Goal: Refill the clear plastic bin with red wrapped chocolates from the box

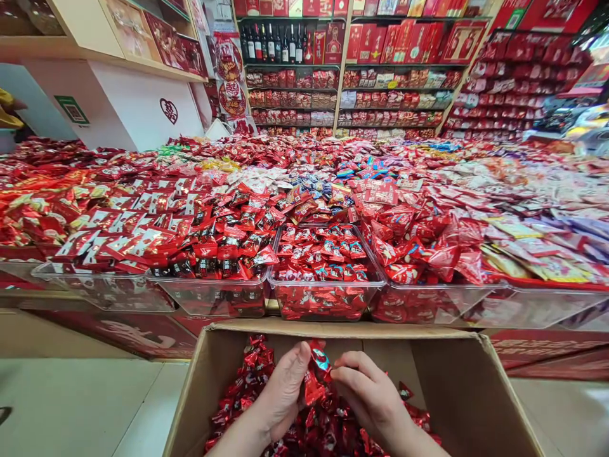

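Over an open cardboard box (454, 381), my left hand (280, 390) is closed around a few red-wrapped candies (314, 387), its thumb pointing up. One candy on top (321, 360) shows a light blue patch on its wrapper. My right hand (373, 397) is at the right side of these candies, thumb and fingers pinched together at the wrapper's edge. Below both hands, the box holds many loose candies in shiny red wrappers (247, 374), heaped toward its left and middle. The lower parts of the held candies are partly hidden by my fingers.
Just beyond the box stands a clear plastic bin (328, 293) of similar red candies, in a row of such bins. Piles of packaged sweets (419, 184) spread behind. Shelves with bottles (271, 47) and red boxes line the back wall. Tiled floor (85, 393) lies at left.
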Demonstrator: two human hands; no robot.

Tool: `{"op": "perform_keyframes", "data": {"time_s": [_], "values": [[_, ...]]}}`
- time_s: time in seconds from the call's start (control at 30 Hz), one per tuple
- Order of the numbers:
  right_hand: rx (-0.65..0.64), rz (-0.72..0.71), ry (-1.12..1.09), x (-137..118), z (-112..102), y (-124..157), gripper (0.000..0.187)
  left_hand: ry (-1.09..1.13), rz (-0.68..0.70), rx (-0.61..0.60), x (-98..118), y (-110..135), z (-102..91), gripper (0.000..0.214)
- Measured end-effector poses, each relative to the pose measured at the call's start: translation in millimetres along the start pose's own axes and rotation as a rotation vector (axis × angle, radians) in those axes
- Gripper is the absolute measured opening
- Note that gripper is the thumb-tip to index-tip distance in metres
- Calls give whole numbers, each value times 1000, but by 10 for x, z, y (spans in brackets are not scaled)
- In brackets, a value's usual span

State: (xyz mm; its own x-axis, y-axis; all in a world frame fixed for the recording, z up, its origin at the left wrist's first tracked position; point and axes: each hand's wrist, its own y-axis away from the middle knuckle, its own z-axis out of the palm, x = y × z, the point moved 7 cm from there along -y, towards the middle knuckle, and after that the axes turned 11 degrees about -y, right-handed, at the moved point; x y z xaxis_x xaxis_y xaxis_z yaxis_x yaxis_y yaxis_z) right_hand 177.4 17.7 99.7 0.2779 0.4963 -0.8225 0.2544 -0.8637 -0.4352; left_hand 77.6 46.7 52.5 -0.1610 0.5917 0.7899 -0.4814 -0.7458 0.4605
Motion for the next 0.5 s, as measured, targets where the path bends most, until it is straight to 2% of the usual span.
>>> {"op": "perform_keyframes", "data": {"time_s": [0.07, 0.17, 0.23, 0.3, 0.4, 0.5], "values": [[-28, -40, 60, -47, 34, 14, 24, -13, 60, 7, 32, 5, -14, 25], [22, -3, 39, -44, 26, 3, 20, -88, 140, 42, 90, 6, -40, 16], [28, 19, 32, -43, 29, -15, 19, -113, 180, 10, 115, 8, -16, 19], [-19, 6, 40, -59, 66, -32, 21, -139, 213, -36, 116, 11, 21, 22], [-37, -3, -9, -42, 101, -36, 17, -127, 212, -64, 35, -9, 30, 25], [60, 135, -115, 133, 93, -10, 15, -19, 204, -34, -82, -64, -37, 26]]}}
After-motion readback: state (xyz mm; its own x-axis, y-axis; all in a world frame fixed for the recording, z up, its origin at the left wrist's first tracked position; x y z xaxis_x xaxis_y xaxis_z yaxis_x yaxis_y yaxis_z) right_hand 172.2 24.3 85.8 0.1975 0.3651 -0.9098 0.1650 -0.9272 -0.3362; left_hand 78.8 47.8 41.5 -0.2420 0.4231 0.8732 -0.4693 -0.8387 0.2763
